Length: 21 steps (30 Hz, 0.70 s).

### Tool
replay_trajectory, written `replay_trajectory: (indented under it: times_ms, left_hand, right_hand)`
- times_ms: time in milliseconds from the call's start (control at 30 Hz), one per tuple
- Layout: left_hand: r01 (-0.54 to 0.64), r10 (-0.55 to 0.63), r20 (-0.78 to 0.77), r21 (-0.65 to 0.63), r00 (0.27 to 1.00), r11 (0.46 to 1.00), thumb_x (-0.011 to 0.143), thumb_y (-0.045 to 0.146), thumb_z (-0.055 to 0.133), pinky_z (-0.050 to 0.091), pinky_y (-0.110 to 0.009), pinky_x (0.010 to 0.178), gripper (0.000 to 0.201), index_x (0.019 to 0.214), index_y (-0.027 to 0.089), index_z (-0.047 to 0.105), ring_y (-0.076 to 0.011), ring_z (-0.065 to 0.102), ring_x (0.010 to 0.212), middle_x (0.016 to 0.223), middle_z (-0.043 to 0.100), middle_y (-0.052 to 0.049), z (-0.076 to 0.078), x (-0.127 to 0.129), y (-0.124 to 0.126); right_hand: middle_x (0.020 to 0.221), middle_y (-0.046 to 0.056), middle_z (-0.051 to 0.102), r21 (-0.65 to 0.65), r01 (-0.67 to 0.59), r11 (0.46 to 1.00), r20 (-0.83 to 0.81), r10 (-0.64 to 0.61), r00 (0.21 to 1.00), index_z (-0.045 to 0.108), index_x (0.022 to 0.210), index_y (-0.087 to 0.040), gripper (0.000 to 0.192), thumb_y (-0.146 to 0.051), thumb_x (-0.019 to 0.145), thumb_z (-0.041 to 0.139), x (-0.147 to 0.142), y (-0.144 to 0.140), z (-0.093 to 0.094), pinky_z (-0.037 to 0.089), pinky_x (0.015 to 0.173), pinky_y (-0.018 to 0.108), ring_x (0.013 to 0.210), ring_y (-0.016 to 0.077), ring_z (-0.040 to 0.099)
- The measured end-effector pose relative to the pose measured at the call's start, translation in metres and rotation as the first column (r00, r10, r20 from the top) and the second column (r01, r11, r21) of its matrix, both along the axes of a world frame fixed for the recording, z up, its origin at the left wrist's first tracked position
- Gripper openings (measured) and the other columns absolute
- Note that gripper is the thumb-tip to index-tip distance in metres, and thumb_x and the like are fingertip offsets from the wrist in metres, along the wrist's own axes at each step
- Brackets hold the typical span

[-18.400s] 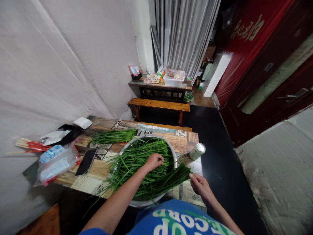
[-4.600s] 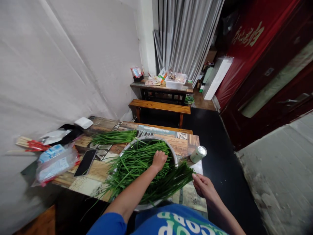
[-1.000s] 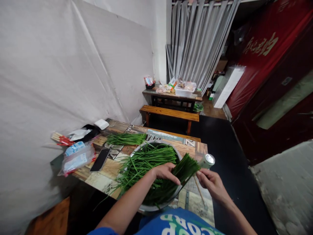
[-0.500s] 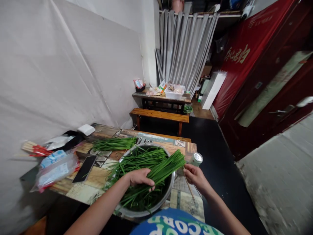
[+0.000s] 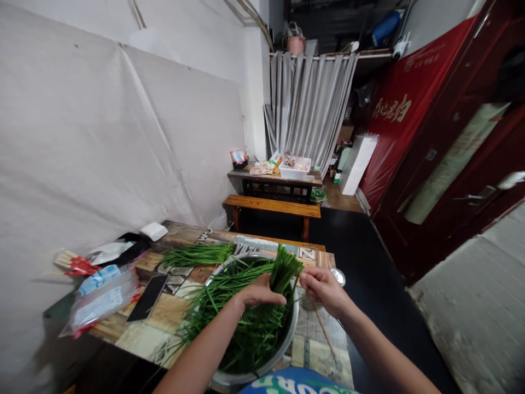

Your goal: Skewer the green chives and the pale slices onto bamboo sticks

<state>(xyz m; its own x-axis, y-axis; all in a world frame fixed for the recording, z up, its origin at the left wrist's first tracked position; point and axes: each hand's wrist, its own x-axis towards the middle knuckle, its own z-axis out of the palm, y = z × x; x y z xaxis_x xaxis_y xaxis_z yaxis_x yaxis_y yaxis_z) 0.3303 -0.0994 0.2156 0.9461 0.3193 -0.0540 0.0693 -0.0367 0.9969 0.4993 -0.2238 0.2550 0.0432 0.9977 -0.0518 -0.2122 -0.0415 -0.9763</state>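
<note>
My left hand (image 5: 264,293) is closed around a bunch of green garlic chives (image 5: 284,269), their cut ends pointing up and away from me. Beneath it stands a metal bowl (image 5: 293,323) heaped with more loose chives (image 5: 241,295). At the bunch's right side my right hand (image 5: 322,287) pinches thumb and finger together by the stem ends; what lies between the fingertips is too small to make out. A thin wooden stick (image 5: 326,335) slants down over the table from below my right hand. Another bundle of chives (image 5: 199,254) lies flat behind the bowl, to the left.
On the patterned table (image 5: 164,323) lie a black phone (image 5: 148,297), plastic packs (image 5: 107,290) and red-wrapped sticks (image 5: 77,264) at the left. A can (image 5: 338,277) stands at the right edge, behind my right hand. Beyond are a wooden bench (image 5: 273,206) and a second table (image 5: 241,174).
My left hand has turned the chive bunch more upright and drawn its ends leftward. My right hand has stayed close to those ends. The camera view has tilted up slightly.
</note>
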Motion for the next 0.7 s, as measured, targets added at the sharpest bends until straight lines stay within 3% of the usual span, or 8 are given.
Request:
replay_trajectory:
  times_ms: [133, 267, 400, 467, 567, 700]
  left_hand:
    - [-0.138, 0.127, 0.108, 0.097, 0.986, 0.986, 0.054, 0.035, 0.075, 0.023, -0.038, 0.101, 0.084, 0.128, 0.018, 0.039, -0.0277, 0.031, 0.123, 0.133, 0.039, -0.010, 0.019, -0.004, 0.016]
    - [-0.143, 0.121, 0.130, 0.169, 0.984, 0.975, 0.067, 0.035, 0.065, 0.029, -0.037, 0.098, 0.054, 0.115, 0.014, 0.054, -0.0257, 0.043, 0.113, 0.120, 0.052, -0.010, 0.037, 0.001, 0.016]
    - [-0.250, 0.231, 0.121, 0.178, 0.965, 0.952, 0.076, 0.034, 0.055, 0.038, -0.033, 0.088, 0.035, 0.102, 0.012, 0.061, -0.0210, 0.054, 0.094, 0.100, 0.063, -0.007, 0.046, 0.009, 0.002]
    - [-0.281, 0.260, 0.130, 0.181, 0.957, 0.942, 0.078, 0.034, 0.052, 0.039, -0.032, 0.086, 0.035, 0.102, 0.011, 0.061, -0.0201, 0.055, 0.091, 0.097, 0.064, -0.007, 0.047, 0.010, -0.003]
    - [-0.345, 0.320, 0.146, 0.195, 0.936, 0.918, 0.081, 0.035, 0.047, 0.038, -0.030, 0.086, 0.035, 0.102, 0.011, 0.061, -0.0194, 0.054, 0.090, 0.096, 0.064, -0.006, 0.050, 0.010, -0.006]
    - [-0.441, 0.416, 0.150, 0.220, 0.897, 0.870, 0.080, 0.036, 0.047, 0.038, -0.028, 0.084, 0.034, 0.095, 0.011, 0.064, -0.0192, 0.054, 0.089, 0.093, 0.064, -0.005, 0.055, 0.011, -0.008]
  right_hand:
    - [0.040, -0.010, 0.028, 0.002, 0.002, 1.000, 0.063, -0.002, 0.998, 0.045, 0.055, -0.016, 0.035, -0.043, 0.075, 0.056, 0.004, 0.000, -0.004, 0.012, 0.034, 0.018, 0.034, 0.0027, 0.020]
    - [0.043, -0.007, 0.035, 0.048, 0.020, 0.999, 0.227, -0.030, 0.973, 0.048, 0.055, -0.016, 0.033, -0.040, 0.078, 0.051, 0.000, 0.002, -0.004, 0.017, 0.035, 0.018, 0.036, 0.0040, 0.025]
    - [0.054, -0.001, 0.050, 0.218, 0.180, 0.959, 0.512, -0.269, 0.816, 0.056, 0.062, -0.016, 0.023, -0.031, 0.078, 0.050, 0.002, 0.004, -0.005, 0.029, 0.041, 0.020, 0.045, 0.0084, 0.040]
    - [0.054, -0.001, 0.050, 0.259, 0.182, 0.949, 0.574, -0.302, 0.761, 0.056, 0.062, -0.016, 0.022, -0.028, 0.079, 0.049, 0.005, 0.004, -0.007, 0.031, 0.044, 0.021, 0.047, 0.0099, 0.042]
    - [0.054, -0.002, 0.048, 0.280, 0.156, 0.947, 0.579, -0.296, 0.759, 0.056, 0.064, -0.016, 0.022, -0.027, 0.081, 0.047, 0.008, 0.002, -0.010, 0.033, 0.048, 0.021, 0.051, 0.0111, 0.043]
    - [0.059, -0.001, 0.048, 0.261, 0.116, 0.958, 0.527, -0.242, 0.815, 0.057, 0.071, -0.016, 0.023, -0.031, 0.083, 0.045, 0.007, 0.001, -0.010, 0.033, 0.050, 0.021, 0.055, 0.0114, 0.043]
